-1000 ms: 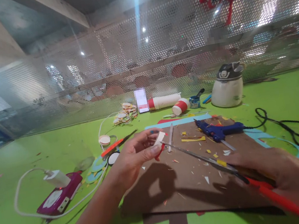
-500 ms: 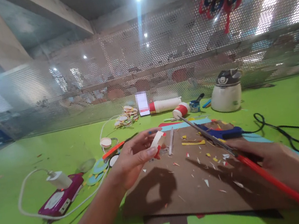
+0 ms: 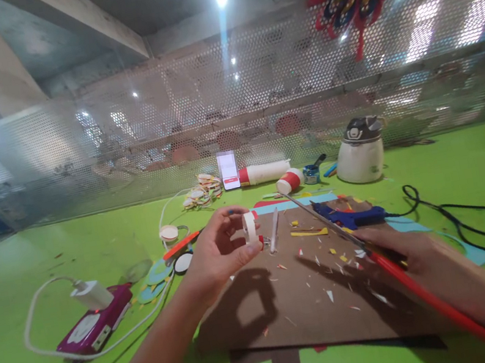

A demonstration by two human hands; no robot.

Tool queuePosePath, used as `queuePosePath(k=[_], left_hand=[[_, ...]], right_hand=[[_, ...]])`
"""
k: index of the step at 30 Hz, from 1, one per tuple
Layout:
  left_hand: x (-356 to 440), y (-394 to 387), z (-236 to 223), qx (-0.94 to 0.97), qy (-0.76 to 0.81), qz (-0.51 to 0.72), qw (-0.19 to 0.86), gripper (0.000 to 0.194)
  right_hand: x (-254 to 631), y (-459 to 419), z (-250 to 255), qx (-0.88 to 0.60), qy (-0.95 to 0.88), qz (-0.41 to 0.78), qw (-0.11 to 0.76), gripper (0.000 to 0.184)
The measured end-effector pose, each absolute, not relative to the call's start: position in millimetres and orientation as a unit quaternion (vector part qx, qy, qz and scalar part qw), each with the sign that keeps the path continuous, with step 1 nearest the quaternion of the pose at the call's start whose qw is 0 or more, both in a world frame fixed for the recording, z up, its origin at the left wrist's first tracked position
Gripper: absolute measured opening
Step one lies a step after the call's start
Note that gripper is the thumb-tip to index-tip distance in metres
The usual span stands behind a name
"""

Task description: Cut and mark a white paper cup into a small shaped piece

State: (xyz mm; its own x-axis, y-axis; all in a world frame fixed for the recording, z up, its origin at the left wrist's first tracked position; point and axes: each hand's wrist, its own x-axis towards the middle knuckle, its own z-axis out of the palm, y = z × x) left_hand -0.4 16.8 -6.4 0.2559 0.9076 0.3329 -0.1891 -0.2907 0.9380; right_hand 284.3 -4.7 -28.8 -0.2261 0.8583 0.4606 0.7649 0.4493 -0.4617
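Observation:
My left hand [image 3: 223, 249] pinches a small curled white paper piece with red edges [image 3: 250, 228] between thumb and fingers, held above the brown cardboard [image 3: 293, 315]. In my right hand [image 3: 416, 258] are long red-handled scissors [image 3: 392, 271], their metal blades pointing forward and left over the board. How the fingers sit on the handles is partly hidden. Just past the scissors lies a blue glue gun [image 3: 353, 215]. A pale pen-like stick [image 3: 274, 229] rests on the cardboard right of the paper piece. Yellow, white and red paper scraps [image 3: 330, 296] are scattered about.
A purple power strip [image 3: 94, 324] with a white charger and cable lies at left. Toward the back are a phone [image 3: 229, 171], paper cups [image 3: 289, 181], a small blue jar [image 3: 311, 174] and a white kettle-like container [image 3: 359, 159]. A black cord [image 3: 477, 223] runs off right.
The paper piece has been turned in my left hand, so its curled opening now shows. That hand has shifted slightly left. The scissors remain in my right hand.

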Motion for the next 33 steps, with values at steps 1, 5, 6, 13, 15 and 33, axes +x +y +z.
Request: queuePosePath(k=[1, 5, 6, 13, 15, 33], left_hand=[[0, 17, -7, 0.601, 0.302, 0.535, 0.512, 0.043], [2, 15, -6, 0.598, 0.323, 0.543, 0.493, 0.044], [3, 15, -6, 0.598, 0.331, 0.545, 0.485, 0.046], [1, 23, -10, 0.608, 0.366, 0.558, 0.43, 0.064], [1, 23, -10, 0.607, 0.366, 0.561, 0.428, 0.061], [9, 14, -22, 0.709, 0.401, 0.54, 0.21, 0.048]], right_hand=[[286, -4, -31, -0.518, -0.784, 0.089, 0.33, 0.028], [287, -5, -37, -0.511, -0.801, 0.096, 0.297, 0.029], [286, -7, -37, -0.509, -0.803, 0.091, 0.296, 0.028], [274, -22, -32, -0.456, -0.831, 0.121, 0.295, 0.031], [273, -24, -34, -0.454, -0.834, 0.124, 0.289, 0.032], [273, -30, -62, -0.447, -0.853, -0.039, 0.267, 0.051]])
